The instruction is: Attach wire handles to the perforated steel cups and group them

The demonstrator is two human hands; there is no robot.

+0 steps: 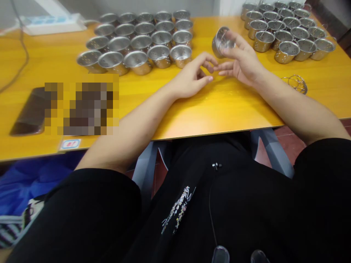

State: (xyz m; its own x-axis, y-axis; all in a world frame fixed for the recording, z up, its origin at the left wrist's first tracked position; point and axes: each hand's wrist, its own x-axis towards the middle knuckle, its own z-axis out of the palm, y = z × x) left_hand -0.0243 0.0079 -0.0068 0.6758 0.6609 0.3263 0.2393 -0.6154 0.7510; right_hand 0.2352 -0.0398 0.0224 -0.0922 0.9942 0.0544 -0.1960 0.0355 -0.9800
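A small perforated metal cup (216, 43) is tilted above the table, its mouth turned toward the right. My right hand (244, 62) grips it at the rim between thumb and forefinger, the other fingers stretched out below. My left hand (193, 75) is just left of it, low over the table, its fingers loosely bent and the thumb apart, with nothing visible in it. The fingertips of both hands nearly meet; whether they touch I cannot tell. Beyond my right forearm lies a small tangle of thin wire loops (297, 84).
Rows of similar cups (137, 62) stand at the back left of the yellow table (219, 113). More cups, several with wire handles (286, 51), are grouped at the back right. A dark phone (29, 113), a blurred-out item (87, 107) and a power strip (52, 23) lie on the left.
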